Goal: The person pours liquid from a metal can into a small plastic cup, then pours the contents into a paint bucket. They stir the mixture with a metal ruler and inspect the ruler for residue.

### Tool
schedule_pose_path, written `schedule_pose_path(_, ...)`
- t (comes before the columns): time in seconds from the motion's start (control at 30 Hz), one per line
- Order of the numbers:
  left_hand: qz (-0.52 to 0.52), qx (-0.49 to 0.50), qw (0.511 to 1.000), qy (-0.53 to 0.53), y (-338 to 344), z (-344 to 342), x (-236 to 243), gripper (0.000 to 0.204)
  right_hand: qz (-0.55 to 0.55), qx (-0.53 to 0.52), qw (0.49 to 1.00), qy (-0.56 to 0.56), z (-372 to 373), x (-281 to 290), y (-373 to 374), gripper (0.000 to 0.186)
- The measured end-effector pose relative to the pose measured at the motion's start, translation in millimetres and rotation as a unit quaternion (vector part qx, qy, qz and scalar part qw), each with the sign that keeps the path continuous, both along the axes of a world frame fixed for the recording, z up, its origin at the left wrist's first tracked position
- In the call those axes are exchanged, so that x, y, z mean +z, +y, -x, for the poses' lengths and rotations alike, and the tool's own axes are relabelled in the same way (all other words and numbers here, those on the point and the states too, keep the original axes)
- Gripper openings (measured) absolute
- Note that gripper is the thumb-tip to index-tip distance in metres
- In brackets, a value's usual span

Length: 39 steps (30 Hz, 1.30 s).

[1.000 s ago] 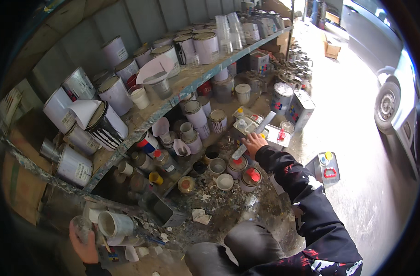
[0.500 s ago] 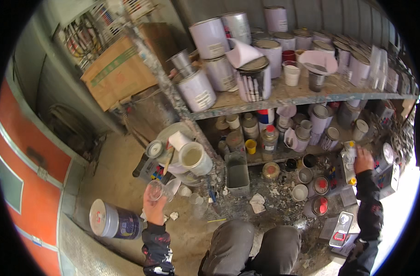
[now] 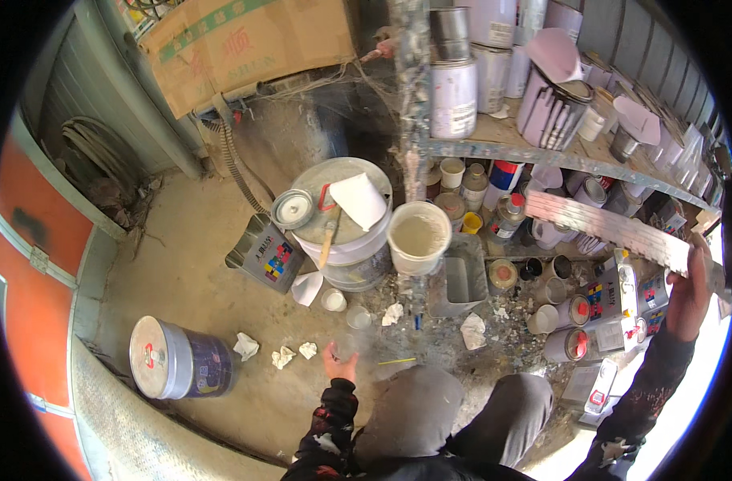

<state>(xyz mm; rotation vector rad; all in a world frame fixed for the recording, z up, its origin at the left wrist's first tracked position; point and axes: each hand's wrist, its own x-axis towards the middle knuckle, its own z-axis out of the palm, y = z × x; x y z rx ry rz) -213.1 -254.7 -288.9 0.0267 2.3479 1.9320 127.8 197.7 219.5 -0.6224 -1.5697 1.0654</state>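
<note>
My left hand (image 3: 341, 365) is low in front of my knees, its fingers curled round a clear plastic cup (image 3: 347, 346) that is faint against the floor. Just beyond it stand a second clear cup (image 3: 358, 317) and a small cup with white contents (image 3: 334, 300). At the far right my right hand (image 3: 690, 301) grips one end of a long flat stick (image 3: 606, 227), pale and smeared with pinkish-white paint. The stick points up and left, in front of the lower shelf. Its printed detail, if any, is too small to tell.
A large lidded bucket (image 3: 358, 260) carries a brush (image 3: 328, 240) and white paper. A white tub (image 3: 419, 240) stands beside it, near a grey rectangular container (image 3: 460, 280). Paint cans crowd the shelf (image 3: 534, 150). Metal tins (image 3: 602, 301) stand right; a drum (image 3: 161, 361) stands left.
The view has swung left. My left hand has brought the clear cup nearer my knees. My right hand has left the tins and now holds the long stick raised.
</note>
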Motion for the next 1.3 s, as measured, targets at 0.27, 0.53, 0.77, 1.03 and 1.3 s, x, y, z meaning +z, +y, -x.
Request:
schedule_pose_path(0.27,-0.266,0.141,0.94,-0.161,-4,84,-84,0.079,-0.033,0.126,0.976,-0.173,188,64,-116,0.029)
schedule_pose_path(0.53,0.089,0.053,0.989,-0.109,-33,2,7,0.082,-0.32,0.219,0.875,-0.291,286,40,-130,0.019)
schedule_pose_path(0.77,-0.091,-0.383,0.918,-0.053,-15,-46,232,0.067,-0.205,0.211,0.876,-0.382,319,14,-129,0.02)
schedule_pose_path(1.03,0.125,-0.407,0.861,0.278,34,-41,305,0.068,-0.173,0.161,0.907,-0.347,328,6,-115,0.02)
schedule_pose_path(1.3,0.116,-0.404,0.865,0.273,36,-38,298,0.073,-0.057,0.197,0.896,-0.393,323,12,-118,0.017)
